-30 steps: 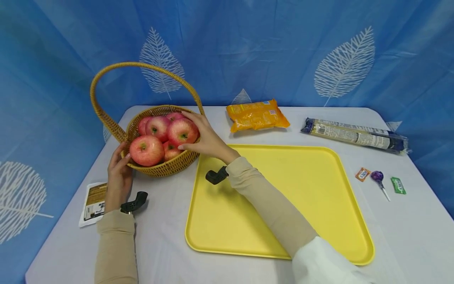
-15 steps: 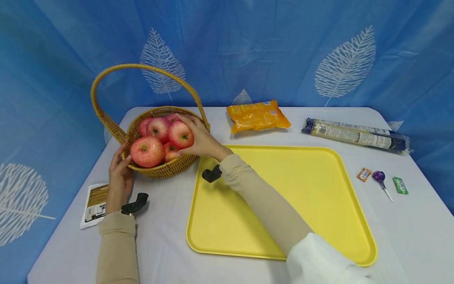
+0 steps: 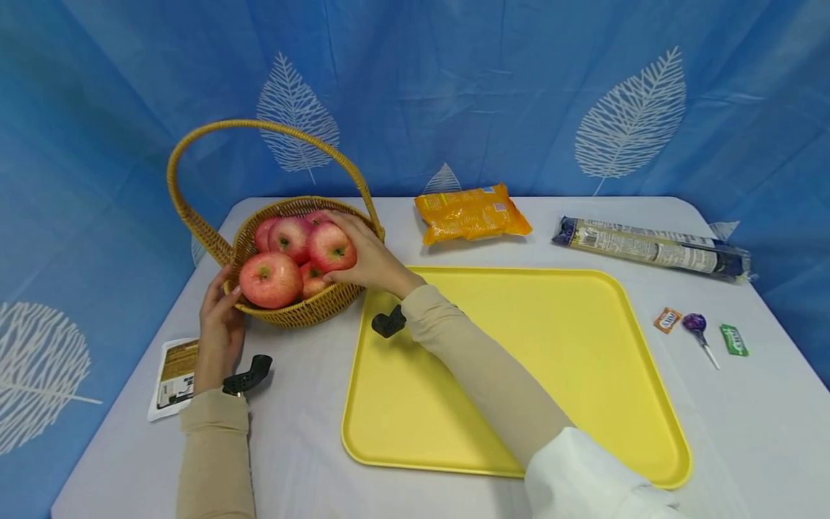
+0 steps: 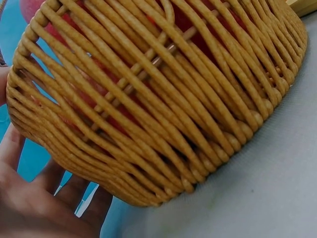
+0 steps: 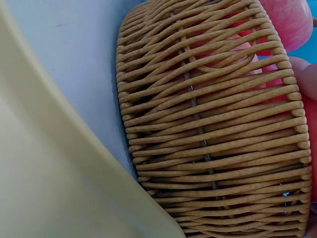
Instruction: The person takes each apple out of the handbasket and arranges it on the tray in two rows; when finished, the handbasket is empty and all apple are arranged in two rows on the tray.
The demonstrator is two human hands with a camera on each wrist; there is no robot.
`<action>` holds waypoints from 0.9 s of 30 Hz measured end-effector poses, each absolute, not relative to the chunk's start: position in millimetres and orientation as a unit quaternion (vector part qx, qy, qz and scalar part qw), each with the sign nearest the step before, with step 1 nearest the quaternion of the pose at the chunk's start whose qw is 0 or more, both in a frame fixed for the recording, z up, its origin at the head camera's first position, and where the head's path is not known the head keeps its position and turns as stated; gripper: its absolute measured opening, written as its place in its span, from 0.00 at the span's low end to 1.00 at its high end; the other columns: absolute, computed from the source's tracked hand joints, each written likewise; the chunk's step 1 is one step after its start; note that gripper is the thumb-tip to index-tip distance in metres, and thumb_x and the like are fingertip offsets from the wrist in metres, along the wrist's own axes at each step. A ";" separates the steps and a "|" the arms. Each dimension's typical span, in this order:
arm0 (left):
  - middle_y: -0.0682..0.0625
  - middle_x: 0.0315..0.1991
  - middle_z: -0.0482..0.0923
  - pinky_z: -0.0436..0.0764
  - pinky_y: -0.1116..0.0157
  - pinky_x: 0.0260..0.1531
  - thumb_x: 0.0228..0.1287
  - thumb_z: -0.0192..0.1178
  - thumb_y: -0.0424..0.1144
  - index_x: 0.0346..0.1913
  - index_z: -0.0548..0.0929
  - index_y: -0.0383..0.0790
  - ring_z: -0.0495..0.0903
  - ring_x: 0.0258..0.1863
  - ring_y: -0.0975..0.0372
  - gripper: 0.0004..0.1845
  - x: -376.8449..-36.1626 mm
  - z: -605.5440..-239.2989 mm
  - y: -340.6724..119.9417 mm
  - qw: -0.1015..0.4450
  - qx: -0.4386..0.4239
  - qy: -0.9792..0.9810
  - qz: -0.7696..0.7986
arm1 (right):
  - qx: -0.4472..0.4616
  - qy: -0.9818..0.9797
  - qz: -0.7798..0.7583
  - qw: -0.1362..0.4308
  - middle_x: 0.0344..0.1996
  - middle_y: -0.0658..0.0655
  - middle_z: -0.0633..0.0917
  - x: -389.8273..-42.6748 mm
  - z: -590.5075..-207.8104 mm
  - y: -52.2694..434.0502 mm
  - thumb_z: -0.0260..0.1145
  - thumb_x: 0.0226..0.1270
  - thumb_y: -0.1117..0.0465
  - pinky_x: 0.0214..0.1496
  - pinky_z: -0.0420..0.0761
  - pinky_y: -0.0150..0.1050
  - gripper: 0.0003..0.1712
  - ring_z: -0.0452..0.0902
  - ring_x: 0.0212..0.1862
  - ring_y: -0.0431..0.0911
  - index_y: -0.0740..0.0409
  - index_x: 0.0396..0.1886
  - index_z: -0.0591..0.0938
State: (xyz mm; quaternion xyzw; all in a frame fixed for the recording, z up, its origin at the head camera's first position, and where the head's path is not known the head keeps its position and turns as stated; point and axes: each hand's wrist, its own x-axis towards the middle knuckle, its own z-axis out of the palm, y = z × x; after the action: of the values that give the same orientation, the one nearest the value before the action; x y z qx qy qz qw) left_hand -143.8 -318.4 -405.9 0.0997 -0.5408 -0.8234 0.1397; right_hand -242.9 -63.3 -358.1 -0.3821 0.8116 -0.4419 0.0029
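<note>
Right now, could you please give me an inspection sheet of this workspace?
Surface: grey table, yellow tray lying on it.
Job's things: wicker basket of red apples; top apple under the right hand.
Clutter: orange snack pack, long packet, lollipop, two small sweets, sachet.
Hands: left hand touches the basket's near side; right hand grips the top apple.
Cables: nothing seen.
Surroundings: blue leaf-print curtain.
</note>
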 end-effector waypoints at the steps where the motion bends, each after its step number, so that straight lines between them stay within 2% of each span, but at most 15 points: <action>1: 0.56 0.70 0.48 0.42 0.64 0.70 0.63 0.49 0.32 0.65 0.63 0.48 0.51 0.68 0.63 0.26 -144.0 -406.0 -318.2 0.140 0.101 -0.539 -0.824 | -0.379 0.811 -0.446 0.004 0.69 0.48 0.56 -242.4 -358.1 -63.1 0.73 0.45 0.49 0.65 0.65 0.45 0.54 0.52 0.69 0.43 0.40 0.70 0.52; 5: 0.56 0.70 0.47 0.42 0.64 0.70 0.64 0.48 0.33 0.65 0.63 0.49 0.51 0.67 0.63 0.26 -144.2 -406.0 -318.3 0.137 0.101 -0.539 -0.825 | -0.374 0.805 -0.461 0.005 0.68 0.51 0.56 -240.9 -358.9 -62.0 0.71 0.47 0.48 0.62 0.68 0.45 0.51 0.54 0.67 0.42 0.36 0.69 0.54; 9: 0.56 0.70 0.47 0.40 0.63 0.70 0.64 0.49 0.33 0.65 0.63 0.50 0.50 0.68 0.63 0.26 -144.1 -406.2 -319.2 0.132 0.098 -0.545 -0.822 | -0.381 0.798 -0.467 -0.007 0.66 0.57 0.57 -240.6 -361.6 -59.9 0.70 0.49 0.47 0.60 0.70 0.45 0.45 0.54 0.67 0.43 0.36 0.67 0.60; 12: 0.57 0.70 0.47 0.39 0.62 0.70 0.64 0.49 0.34 0.65 0.63 0.50 0.50 0.68 0.63 0.26 -144.3 -406.3 -319.2 0.133 0.098 -0.551 -0.818 | -0.388 0.794 -0.467 -0.014 0.66 0.58 0.59 -240.2 -363.2 -59.0 0.70 0.50 0.47 0.60 0.70 0.44 0.41 0.53 0.67 0.42 0.37 0.64 0.64; 16: 0.56 0.70 0.47 0.39 0.62 0.70 0.64 0.48 0.33 0.65 0.63 0.48 0.50 0.68 0.63 0.26 -144.5 -406.8 -318.0 0.137 0.096 -0.550 -0.818 | -0.388 0.788 -0.478 -0.015 0.65 0.58 0.60 -237.9 -363.2 -58.4 0.70 0.50 0.48 0.61 0.69 0.43 0.38 0.52 0.67 0.41 0.39 0.62 0.67; 27: 0.57 0.70 0.46 0.39 0.62 0.70 0.64 0.48 0.33 0.65 0.63 0.50 0.48 0.69 0.62 0.26 -144.3 -405.5 -319.3 0.133 0.096 -0.549 -0.820 | -0.358 0.769 -0.530 -0.016 0.61 0.51 0.65 -229.1 -359.1 -55.9 0.72 0.48 0.50 0.62 0.68 0.40 0.38 0.63 0.62 0.43 0.39 0.62 0.69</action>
State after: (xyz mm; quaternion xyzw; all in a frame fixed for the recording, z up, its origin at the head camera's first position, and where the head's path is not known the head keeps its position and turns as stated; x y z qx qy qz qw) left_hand -144.3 -319.3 -405.5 0.0963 -0.5488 -0.8197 0.1329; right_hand -229.1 -55.9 -359.1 -0.3578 0.7688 -0.5298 -0.0157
